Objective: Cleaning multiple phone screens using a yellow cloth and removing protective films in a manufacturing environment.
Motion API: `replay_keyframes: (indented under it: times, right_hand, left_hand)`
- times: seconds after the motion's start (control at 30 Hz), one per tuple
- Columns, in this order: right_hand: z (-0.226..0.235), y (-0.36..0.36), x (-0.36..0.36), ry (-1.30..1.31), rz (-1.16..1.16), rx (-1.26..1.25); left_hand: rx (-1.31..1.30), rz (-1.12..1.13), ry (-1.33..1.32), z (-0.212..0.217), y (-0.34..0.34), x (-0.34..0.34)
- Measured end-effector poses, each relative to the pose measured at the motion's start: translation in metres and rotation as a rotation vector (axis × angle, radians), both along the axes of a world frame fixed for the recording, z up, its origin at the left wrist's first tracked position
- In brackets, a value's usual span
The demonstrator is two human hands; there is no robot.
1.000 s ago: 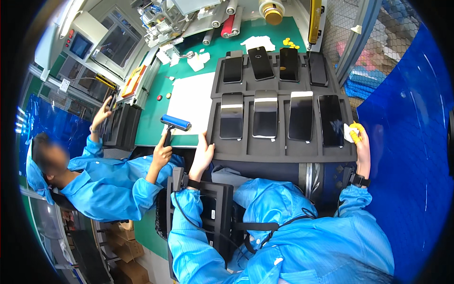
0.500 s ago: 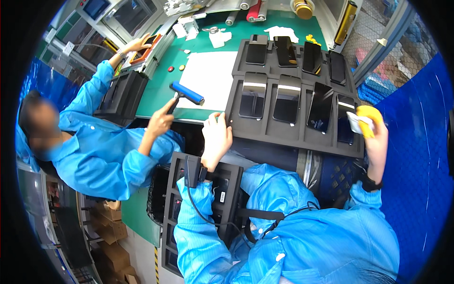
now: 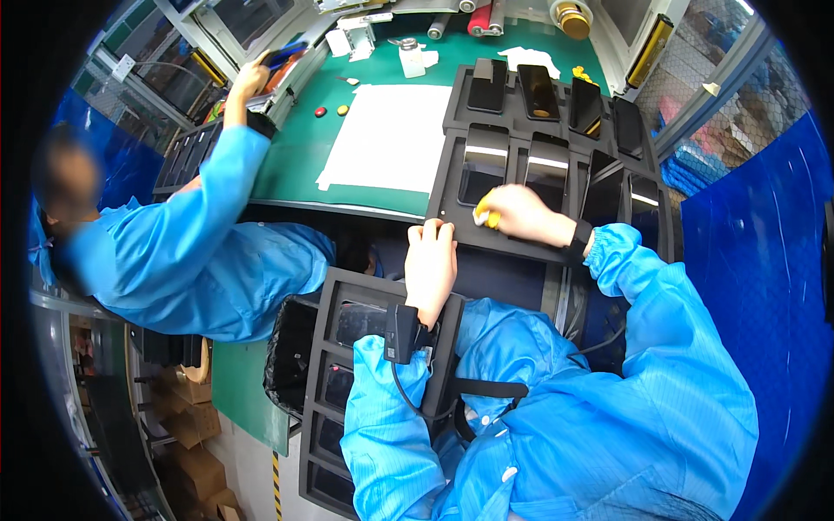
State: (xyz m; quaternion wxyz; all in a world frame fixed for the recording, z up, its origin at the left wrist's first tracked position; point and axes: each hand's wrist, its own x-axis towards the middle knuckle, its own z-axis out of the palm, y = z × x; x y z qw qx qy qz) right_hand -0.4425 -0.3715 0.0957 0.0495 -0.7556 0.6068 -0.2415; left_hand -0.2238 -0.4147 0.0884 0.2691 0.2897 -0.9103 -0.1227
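My right hand [image 3: 526, 215] is closed on a yellow pad [image 3: 483, 208] with a bit of white wipe showing under it. It holds the pad just above the front of a black tray [image 3: 445, 187], by the lower end of the leftmost near phone [image 3: 484, 165]. At the tray's near left corner, my left hand [image 3: 432, 265] has its fingers bent over the edge and gripping it. Several dark, glossy phones lie face up in the tray's slots, in two rows. My right forearm partly covers the near row.
Left of the tray, a white sheet [image 3: 387, 139] lies on the green mat [image 3: 300, 169]. Beyond it stands a small clear bottle [image 3: 411, 58]. A second black tray [image 3: 330, 282] rests beside my left arm. A co-worker [image 3: 182, 234] reaches toward an orange fixture [image 3: 282, 76] at left.
My right hand has swung left with the yellow pad, from the rightmost near phone to the tray's left part. The co-worker's hand with the blue roller has moved away to the fixture.
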Motion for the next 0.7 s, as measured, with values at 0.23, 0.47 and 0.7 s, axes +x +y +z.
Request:
replay_keyframes:
  times: [0.23, 0.47, 0.7]
  right_hand:
    - [0.061, -0.039, -0.057, -0.454, -0.336, 0.053]
    - [0.09, -0.142, -0.128, -0.45, -0.217, 0.005]
    - [0.071, -0.311, -0.17, -0.261, -0.332, -0.356]
  left_hand:
    - [0.029, -0.015, 0.017, 0.004, -0.001, -0.009]
    - [0.068, 0.025, -0.007, 0.003, -0.001, -0.007]
    - [0.135, 0.052, -0.072, 0.013, 0.004, -0.005]
